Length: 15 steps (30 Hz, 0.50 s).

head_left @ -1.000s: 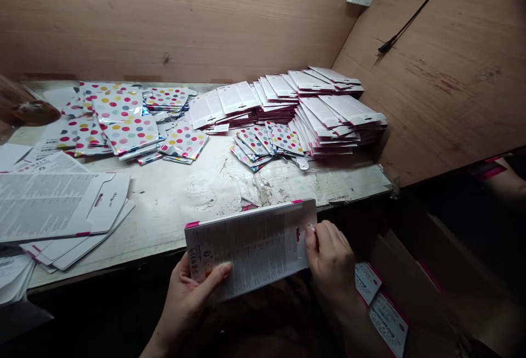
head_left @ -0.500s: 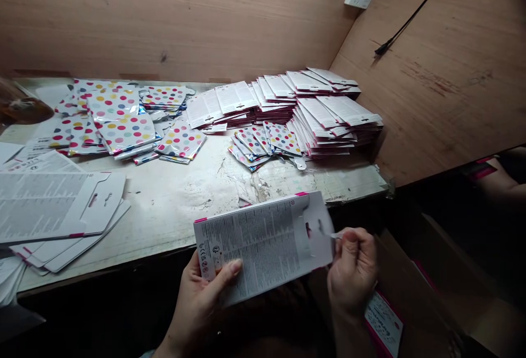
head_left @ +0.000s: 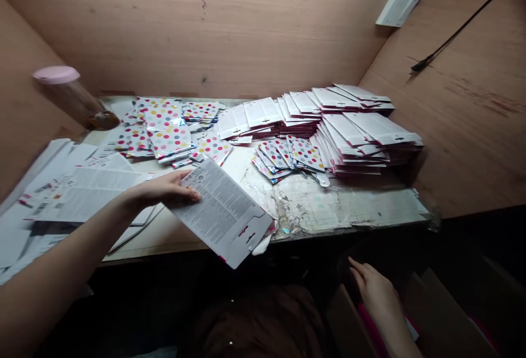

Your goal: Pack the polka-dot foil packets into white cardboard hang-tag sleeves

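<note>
A flat white printed packet [head_left: 224, 213] with a hang-hole tab is in my left hand [head_left: 175, 188], thumb on top of its far left end. It slants down to the right over the table's front edge. A small white piece [head_left: 262, 244] shows from under its tab end. My right hand [head_left: 376, 287] is apart from the packet, lower right, above a cardboard box [head_left: 349, 314]. Its fingers are stretched out, with no object visible in them. Several similar packets [head_left: 90, 191] lie in a loose pile under and beside my left forearm.
Polka-dot pouches [head_left: 168, 136] lie at the back left, with a smaller group [head_left: 287, 155] mid-table. Stacked white packets [head_left: 365, 131] fill the back right. A pink-lidded bottle [head_left: 76, 95] leans at the left. Wooden panels [head_left: 205, 29] enclose the table; a power socket [head_left: 401, 5] is on the back one.
My right hand has left the packet's tab and moved down to the right. My left hand has carried the packet left and turned it so the tab end points down. The view has shifted left.
</note>
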Tool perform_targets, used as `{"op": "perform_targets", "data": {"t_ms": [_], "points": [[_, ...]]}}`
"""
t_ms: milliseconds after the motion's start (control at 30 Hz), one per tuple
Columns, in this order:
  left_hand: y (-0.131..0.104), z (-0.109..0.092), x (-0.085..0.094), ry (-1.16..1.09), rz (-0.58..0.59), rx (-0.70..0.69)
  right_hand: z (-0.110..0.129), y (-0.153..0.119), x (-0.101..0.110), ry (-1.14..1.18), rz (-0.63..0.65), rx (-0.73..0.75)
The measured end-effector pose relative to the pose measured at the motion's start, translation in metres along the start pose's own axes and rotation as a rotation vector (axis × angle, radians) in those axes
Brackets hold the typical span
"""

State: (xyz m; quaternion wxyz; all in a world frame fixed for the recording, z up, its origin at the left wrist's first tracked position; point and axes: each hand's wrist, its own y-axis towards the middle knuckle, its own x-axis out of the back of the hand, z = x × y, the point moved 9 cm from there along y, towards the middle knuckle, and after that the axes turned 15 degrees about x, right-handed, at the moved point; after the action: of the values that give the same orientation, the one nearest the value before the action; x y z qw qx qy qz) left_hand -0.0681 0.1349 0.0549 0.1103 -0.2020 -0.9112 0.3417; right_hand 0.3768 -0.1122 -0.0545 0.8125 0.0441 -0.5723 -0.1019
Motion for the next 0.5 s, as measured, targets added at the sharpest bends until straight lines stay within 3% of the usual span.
{"op": "perform_targets", "data": {"t_ms": [67,133,300,400,500], "points": [[0.019,-0.010,0.002,0.200,0.039,0.074,0.006,0.003,-0.004,0.020,-0.026,0.028],[0.040,-0.022,0.009,0.276,-0.005,0.081,0.033,0.015,-0.002,0.094,-0.067,0.126],[0.083,-0.048,0.018,0.351,-0.231,-0.085,0.151,0.055,0.016,0.343,-0.177,0.529],[0.085,-0.055,0.015,0.458,-0.290,-0.159,0.214,0.069,0.015,0.446,-0.130,0.741],[0.066,-0.063,0.019,0.567,-0.349,-0.226,0.242,0.086,0.009,0.483,-0.149,0.749]]}}
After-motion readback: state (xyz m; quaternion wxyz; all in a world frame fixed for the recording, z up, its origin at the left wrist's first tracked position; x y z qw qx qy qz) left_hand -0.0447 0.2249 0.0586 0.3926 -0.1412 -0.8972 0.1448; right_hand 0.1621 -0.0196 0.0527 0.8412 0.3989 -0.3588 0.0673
